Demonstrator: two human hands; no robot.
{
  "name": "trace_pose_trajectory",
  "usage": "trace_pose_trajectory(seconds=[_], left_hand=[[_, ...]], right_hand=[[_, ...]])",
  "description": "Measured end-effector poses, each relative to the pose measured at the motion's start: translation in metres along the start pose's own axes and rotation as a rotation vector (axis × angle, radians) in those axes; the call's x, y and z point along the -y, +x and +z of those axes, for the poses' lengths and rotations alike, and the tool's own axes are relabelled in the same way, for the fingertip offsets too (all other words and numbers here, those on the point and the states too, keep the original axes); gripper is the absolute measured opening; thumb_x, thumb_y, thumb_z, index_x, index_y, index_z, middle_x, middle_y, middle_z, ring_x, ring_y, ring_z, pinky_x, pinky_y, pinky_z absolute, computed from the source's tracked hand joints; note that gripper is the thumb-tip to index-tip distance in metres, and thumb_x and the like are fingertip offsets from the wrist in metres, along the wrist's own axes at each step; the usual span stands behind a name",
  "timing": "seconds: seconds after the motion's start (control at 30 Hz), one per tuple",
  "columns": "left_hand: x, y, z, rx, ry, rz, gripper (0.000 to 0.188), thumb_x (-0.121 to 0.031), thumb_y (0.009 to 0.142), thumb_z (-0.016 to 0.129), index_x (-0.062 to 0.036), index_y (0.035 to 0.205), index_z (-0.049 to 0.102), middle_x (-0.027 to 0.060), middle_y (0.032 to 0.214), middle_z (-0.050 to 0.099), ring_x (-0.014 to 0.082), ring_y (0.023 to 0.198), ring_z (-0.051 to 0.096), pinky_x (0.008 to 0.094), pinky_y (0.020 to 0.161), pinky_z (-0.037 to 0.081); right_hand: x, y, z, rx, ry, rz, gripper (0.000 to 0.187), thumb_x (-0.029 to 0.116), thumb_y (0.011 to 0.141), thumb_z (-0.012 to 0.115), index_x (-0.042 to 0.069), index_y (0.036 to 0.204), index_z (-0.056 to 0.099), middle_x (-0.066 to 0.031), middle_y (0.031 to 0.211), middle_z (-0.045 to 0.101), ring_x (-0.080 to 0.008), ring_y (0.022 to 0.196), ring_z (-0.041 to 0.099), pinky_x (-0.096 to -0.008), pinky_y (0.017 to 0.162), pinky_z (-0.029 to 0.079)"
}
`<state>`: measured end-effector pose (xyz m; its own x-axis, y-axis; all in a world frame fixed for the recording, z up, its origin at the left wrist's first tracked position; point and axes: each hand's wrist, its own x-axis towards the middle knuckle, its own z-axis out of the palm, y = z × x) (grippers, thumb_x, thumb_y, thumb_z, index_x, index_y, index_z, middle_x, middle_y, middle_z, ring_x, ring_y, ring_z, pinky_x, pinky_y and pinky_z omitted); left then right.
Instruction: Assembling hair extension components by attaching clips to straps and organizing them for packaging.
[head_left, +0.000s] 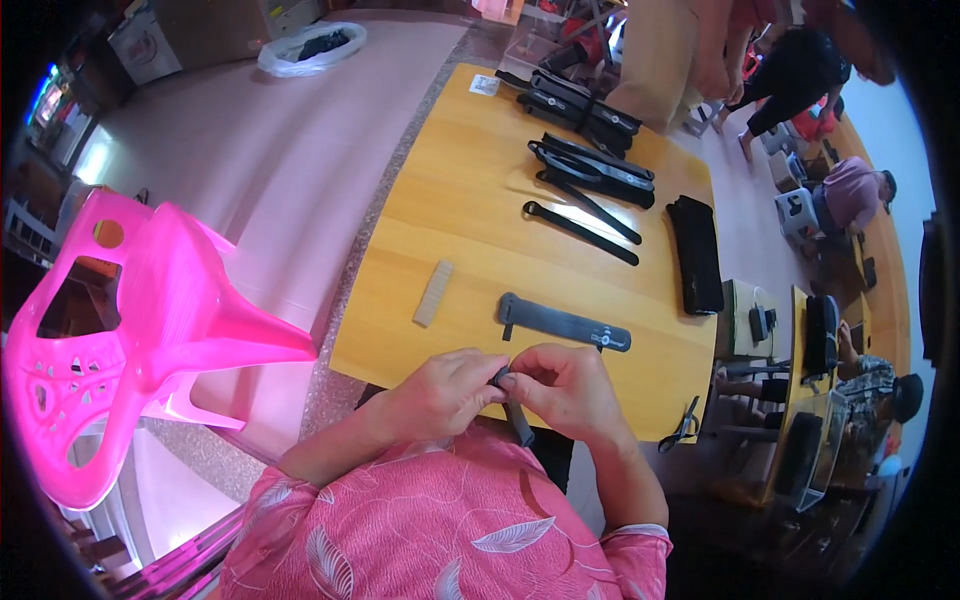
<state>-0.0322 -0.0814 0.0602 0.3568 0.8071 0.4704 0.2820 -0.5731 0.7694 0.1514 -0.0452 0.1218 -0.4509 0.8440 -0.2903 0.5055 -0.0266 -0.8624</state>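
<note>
At the table's near edge, both my hands are closed with fingertips together on a dark strap (518, 424), whose tail hangs down toward my shirt. My left hand (448, 392) pinches its upper end from one side. Against it, my right hand (568, 390) grips the same end between thumb and fingers; the exact spot held is hidden by the fingers. Just beyond them lies a flat dark grey strap piece (560, 322) with a pale print and small tabs. A beige ridged strip (433, 293) rests farther left on the yellow wooden table (400, 235).
Scissors (682, 424) lie at the right near corner. Several black straps (595, 170) and a bundle (580, 108) occupy the far side, with a black stack (694, 255) at the right. A pink plastic chair (200, 300) stands left. Other people (852, 205) sit beyond at right.
</note>
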Motion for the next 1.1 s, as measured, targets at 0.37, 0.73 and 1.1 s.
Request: trace_pose_trajectory(seconds=[0.37,0.73,1.1], left_hand=[[0.0,0.0,0.004,0.091,-0.055,-0.035,0.034,-0.004,0.076,0.067,0.0058,0.105,0.053,0.0199,0.081,0.059,0.0365,0.074,0.061,0.0414,0.064,0.049],[-0.005,0.007,0.004,0.127,-0.075,-0.095,0.025,-0.002,0.076,0.065,0.0024,0.097,0.053,0.0188,0.079,0.058,0.0365,0.074,0.06,0.042,0.065,0.048],[-0.011,0.01,0.013,0.086,0.053,-0.073,0.02,0.003,0.075,0.058,0.0032,0.093,0.05,0.018,0.074,0.054,0.0367,0.069,0.055,0.0428,0.062,0.046]], right_hand=[[-0.022,-0.004,0.003,-0.043,0.003,-0.135,0.015,0.013,0.079,0.07,-0.001,0.086,0.068,-0.0177,0.069,0.063,-0.0224,0.059,0.064,-0.0316,0.055,0.048],[-0.031,0.003,-0.002,0.109,0.22,0.13,0.017,0.01,0.084,0.068,-0.006,0.088,0.066,-0.0057,0.071,0.066,-0.0078,0.064,0.061,-0.0212,0.057,0.05],[-0.026,0.001,0.007,-0.048,0.036,0.021,0.016,0.007,0.077,0.063,-0.008,0.083,0.066,-0.0062,0.068,0.066,-0.0073,0.064,0.059,-0.0232,0.056,0.048]])
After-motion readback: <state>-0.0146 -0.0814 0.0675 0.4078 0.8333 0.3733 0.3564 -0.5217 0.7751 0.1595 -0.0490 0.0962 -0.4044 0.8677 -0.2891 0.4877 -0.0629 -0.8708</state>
